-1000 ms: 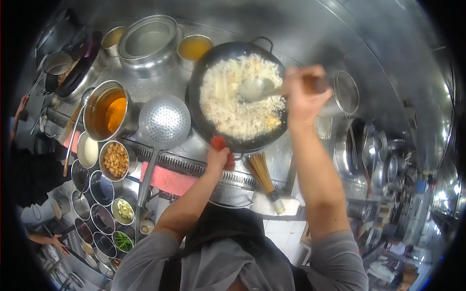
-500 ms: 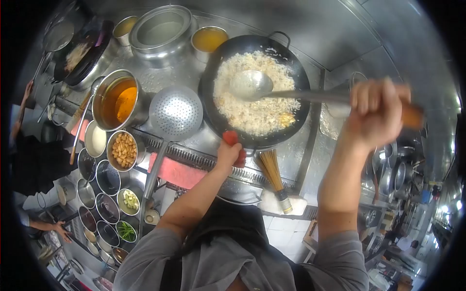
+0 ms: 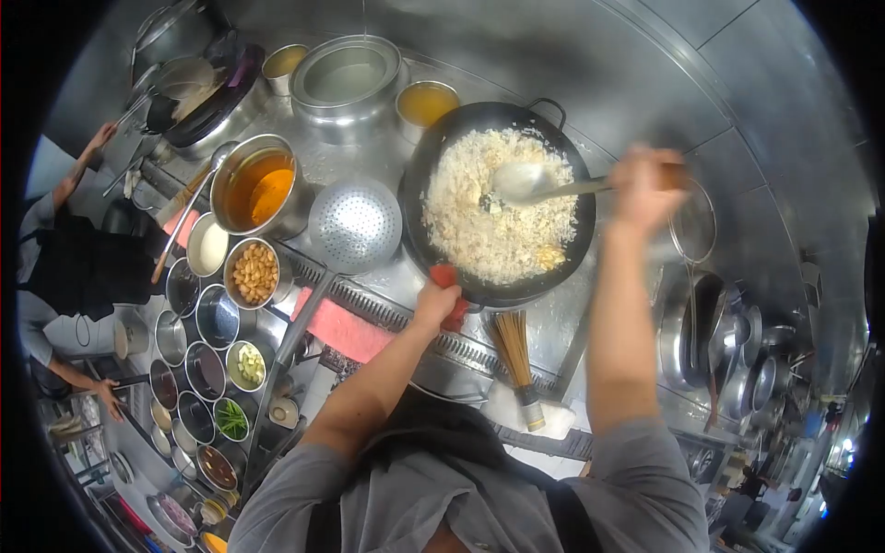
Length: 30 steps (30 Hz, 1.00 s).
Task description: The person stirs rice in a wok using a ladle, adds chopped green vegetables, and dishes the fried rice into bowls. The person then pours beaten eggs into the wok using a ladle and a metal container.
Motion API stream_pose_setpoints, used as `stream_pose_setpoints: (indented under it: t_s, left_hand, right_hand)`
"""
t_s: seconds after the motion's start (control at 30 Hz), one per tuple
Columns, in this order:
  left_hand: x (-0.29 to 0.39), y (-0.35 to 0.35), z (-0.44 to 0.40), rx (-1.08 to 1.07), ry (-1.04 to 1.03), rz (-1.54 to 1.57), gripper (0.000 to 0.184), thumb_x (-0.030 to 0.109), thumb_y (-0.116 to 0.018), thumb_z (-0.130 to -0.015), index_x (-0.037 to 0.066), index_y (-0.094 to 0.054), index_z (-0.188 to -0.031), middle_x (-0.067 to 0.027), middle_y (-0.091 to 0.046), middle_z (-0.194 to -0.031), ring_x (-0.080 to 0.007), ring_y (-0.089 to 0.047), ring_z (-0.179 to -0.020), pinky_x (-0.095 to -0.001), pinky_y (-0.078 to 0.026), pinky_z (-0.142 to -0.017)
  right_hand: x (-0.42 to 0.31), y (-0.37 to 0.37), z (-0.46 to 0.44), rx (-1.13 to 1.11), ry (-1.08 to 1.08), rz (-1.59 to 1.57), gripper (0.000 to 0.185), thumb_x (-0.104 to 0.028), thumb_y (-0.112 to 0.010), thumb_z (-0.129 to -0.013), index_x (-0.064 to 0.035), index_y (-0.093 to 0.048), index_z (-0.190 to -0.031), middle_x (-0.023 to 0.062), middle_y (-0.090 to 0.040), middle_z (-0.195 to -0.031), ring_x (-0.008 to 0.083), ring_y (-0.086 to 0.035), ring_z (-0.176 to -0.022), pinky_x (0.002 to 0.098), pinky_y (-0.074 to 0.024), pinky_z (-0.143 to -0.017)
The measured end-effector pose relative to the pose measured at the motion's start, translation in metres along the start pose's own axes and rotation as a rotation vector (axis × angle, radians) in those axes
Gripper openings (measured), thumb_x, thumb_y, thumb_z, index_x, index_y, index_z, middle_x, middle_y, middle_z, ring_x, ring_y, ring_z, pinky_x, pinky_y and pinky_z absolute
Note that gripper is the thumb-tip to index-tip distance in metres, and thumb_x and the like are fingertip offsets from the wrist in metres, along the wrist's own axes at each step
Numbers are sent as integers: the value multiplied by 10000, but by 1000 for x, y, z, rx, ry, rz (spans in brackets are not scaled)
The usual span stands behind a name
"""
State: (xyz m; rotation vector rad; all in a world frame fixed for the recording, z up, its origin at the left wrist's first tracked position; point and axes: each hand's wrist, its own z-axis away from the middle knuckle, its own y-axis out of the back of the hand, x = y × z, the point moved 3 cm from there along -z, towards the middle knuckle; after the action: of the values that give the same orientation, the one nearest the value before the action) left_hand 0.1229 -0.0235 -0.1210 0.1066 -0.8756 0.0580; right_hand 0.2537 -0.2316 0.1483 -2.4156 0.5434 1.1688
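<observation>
Fingers of our left hand point(image 3: 435, 302) are closed round a red cloth point(image 3: 443, 275) at the near edge of the wok point(image 3: 502, 293). We cannot tell how far they pinch the handle beneath. In the same head view, our right hand point(image 3: 643, 191) is blurred, but its fingers look curled round the handle of the ladle point(image 3: 522, 182), whose bowl lies in the rice point(image 3: 470, 240).

We judge that the step in hand is stirring and turning the rice inside the wok. A yellow clump point(image 3: 550, 257) sits near the rim on our right, apart from the ladle's bowl, so the next stroke calls for reaching it, breaking it up and folding it in. For that we need a firm hold through the cloth and a low, controlled sweep, lest grains spill over the rim.
</observation>
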Motion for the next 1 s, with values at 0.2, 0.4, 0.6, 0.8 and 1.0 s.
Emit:
stream_pose_setpoints:
  t_s: [0.2,0.4,0.6,0.8,1.0]
  left_hand:
    - [2,1,35,-138,95,561,220,-1,-467,-790,110,-496,-978,-76,-527,-672,-183,-510,-505,-365,-420,-411]
    - [29,28,146,-255,157,656,198,18,-417,-799,161,-482,-920,-90,-506,-639,-198,-482,-483,-373,-386,-381]
    - [-75,23,98,-318,32,592,315,-9,-473,-768,95,-479,-1065,-58,-517,-711,-166,-510,-533,-326,-397,-401]
    - [-7,55,188,-335,33,643,276,-1,-500,-768,111,-485,-1020,-21,-464,-635,-132,-433,-467,-301,-339,-373]
    - [-32,18,69,-271,-4,571,239,51,-503,-811,138,-497,-1033,-43,-506,-692,-189,-541,-583,-344,-424,-453]
  right_hand:
    - [-72,-37,-50,-293,-317,75,232,-146,-739,-765,-84,-516,-755,-4,-470,-534,101,-408,-379,251,-322,-381]
    - [-130,-3,-54,-204,-279,-60,208,-98,-686,-827,-52,-486,-859,-8,-436,-565,77,-401,-444,223,-319,-432]
    - [-87,13,10,62,28,-197,243,21,-663,-797,-39,-430,-828,30,-414,-552,129,-392,-420,292,-351,-427]
    - [-153,25,-4,-14,-56,-252,211,-3,-669,-783,-48,-467,-824,12,-428,-584,117,-401,-445,276,-343,-440]
    - [-69,-1,67,-26,144,50,168,-29,-679,-774,-48,-513,-795,12,-520,-562,101,-496,-440,255,-395,-434]
